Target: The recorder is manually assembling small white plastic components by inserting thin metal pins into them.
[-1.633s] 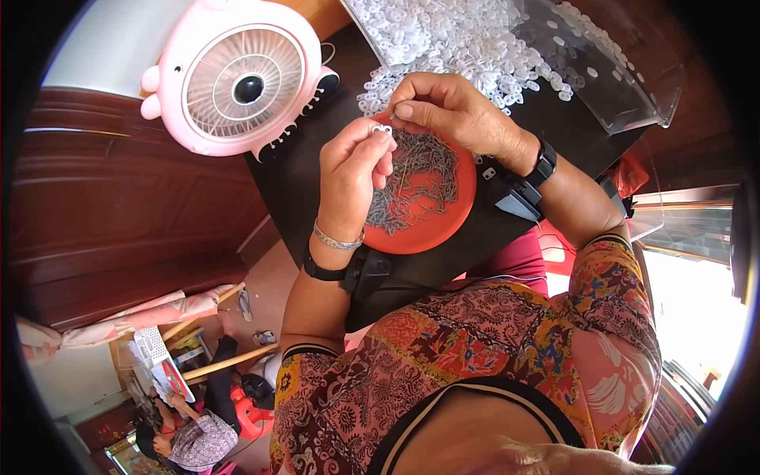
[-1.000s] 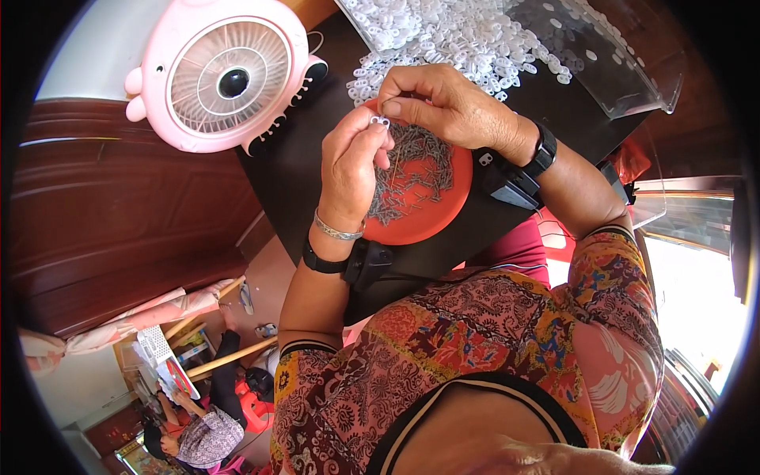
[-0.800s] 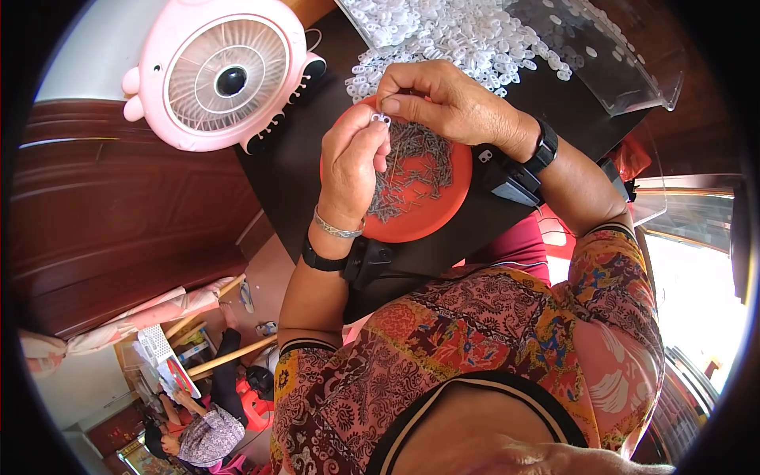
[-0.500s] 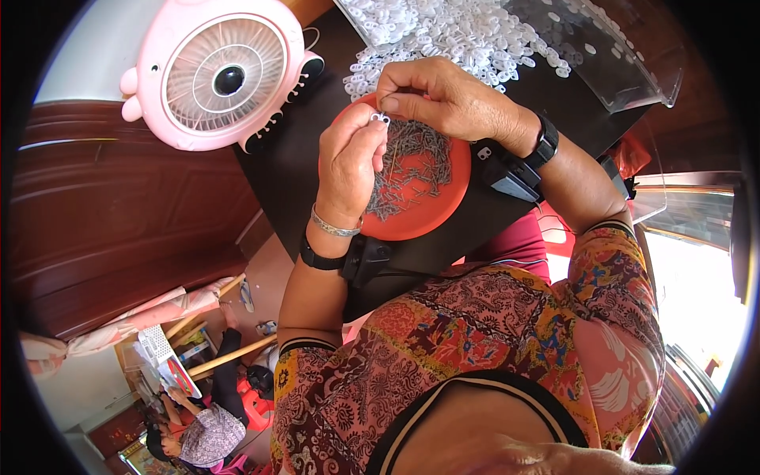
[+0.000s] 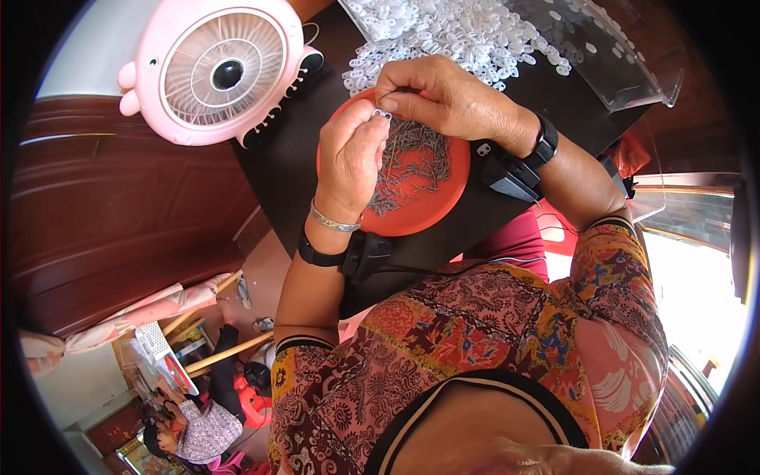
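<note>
small white ring point(image 5: 382, 114), pinched at the left hand point(image 5: 352, 158)'s fingertips, sits over the far left rim of the orange dish point(image 5: 431, 214) of thin metal pins point(image 5: 412, 162). the right hand point(image 5: 443, 99) pinches a pin against it, fingers narrow. a pink fan point(image 5: 218, 71) crowds the far left; white rings point(image 5: 451, 32) heap just beyond the dish. all rests on a black tabletop point(image 5: 285, 170), its left edge near a dark wooden wall.

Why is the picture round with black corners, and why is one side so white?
In the head view, the fisheye lens bends edges and leaves a black rim; daylight at the window washes out white; the hands over the orange dish and the pink fan look sharp.
</note>
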Demonstrator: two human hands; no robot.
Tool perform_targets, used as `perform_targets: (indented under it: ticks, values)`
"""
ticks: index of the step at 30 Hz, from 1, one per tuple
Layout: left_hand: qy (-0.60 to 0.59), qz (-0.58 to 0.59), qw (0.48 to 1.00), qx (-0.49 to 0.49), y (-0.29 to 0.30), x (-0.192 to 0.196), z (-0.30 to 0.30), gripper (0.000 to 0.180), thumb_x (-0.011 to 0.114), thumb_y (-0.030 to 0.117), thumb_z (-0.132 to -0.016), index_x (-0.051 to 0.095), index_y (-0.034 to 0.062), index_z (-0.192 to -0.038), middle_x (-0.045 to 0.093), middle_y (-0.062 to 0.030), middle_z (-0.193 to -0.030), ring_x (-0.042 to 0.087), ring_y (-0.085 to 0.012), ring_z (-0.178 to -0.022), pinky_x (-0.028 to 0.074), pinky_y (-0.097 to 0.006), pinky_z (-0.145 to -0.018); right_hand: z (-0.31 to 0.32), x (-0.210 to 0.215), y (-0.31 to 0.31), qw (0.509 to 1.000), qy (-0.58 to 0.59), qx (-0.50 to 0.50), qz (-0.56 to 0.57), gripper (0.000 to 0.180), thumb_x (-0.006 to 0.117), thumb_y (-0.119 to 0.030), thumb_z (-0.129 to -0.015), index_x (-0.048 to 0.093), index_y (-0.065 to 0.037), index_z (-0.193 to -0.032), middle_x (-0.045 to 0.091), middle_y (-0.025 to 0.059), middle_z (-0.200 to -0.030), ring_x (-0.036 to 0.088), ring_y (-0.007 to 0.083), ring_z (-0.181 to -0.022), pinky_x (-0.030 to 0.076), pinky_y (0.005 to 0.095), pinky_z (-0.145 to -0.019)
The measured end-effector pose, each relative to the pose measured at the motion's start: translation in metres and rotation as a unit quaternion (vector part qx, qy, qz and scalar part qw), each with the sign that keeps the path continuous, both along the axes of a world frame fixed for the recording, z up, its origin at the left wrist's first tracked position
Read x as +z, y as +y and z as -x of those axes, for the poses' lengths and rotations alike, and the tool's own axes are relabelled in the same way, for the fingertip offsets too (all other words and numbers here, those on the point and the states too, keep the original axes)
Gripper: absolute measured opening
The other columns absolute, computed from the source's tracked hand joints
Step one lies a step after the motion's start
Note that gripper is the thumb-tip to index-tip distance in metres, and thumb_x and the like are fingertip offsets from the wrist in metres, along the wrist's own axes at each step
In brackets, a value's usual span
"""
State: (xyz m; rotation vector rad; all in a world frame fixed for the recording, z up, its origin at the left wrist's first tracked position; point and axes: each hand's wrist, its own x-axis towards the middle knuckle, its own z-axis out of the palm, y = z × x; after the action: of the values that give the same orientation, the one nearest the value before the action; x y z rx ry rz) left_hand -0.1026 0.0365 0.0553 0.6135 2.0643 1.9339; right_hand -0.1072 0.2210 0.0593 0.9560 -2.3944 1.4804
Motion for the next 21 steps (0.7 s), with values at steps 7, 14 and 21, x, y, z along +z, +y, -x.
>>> perform_targets:
  ticks: [7, 14, 21]
  values:
    - [-0.026, -0.023, 0.999, 0.0, 0.004, 0.001, 0.0, 0.021, 0.049, 0.013, -0.087, 0.046, 0.0049, -0.068, 0.045, 0.0012, -0.06, 0.04, -0.0043, -0.048, 0.032, -0.02, -0.044, -0.001, 0.001, 0.003, 1.0, 0.0, -0.026, -0.002, 0.013, 0.059, -0.012, -0.089, 0.059, 0.0, -0.092, 0.061, 0.0068, -0.075, 0.055, 0.0129, -0.07, 0.047, 0.0284, -0.067]
    - [-0.04, -0.049, 0.998, 0.017, 0.001, -0.003, 0.006, 0.021, 0.049, 0.014, -0.088, 0.05, 0.004, -0.07, 0.047, -0.0001, -0.061, 0.04, -0.0062, -0.05, 0.033, -0.02, -0.047, 0.027, 0.005, 0.042, 0.943, 0.143, -0.285, -0.099, 0.014, 0.06, -0.015, -0.086, 0.066, -0.003, -0.092, 0.064, 0.0124, -0.074, 0.062, 0.0208, -0.065, 0.048, 0.0313, -0.062]
    - [-0.036, -0.061, 0.997, 0.016, 0.003, -0.006, 0.009, 0.02, 0.049, 0.013, -0.087, 0.05, 0.0037, -0.07, 0.046, -0.0008, -0.062, 0.04, -0.0072, -0.051, 0.034, -0.021, -0.048, 0.046, -0.016, 0.072, 0.888, 0.092, -0.335, -0.302, 0.02, 0.061, -0.023, -0.077, 0.066, -0.009, -0.09, 0.067, 0.0105, -0.082, 0.064, 0.0294, -0.078, 0.05, 0.0395, -0.07]
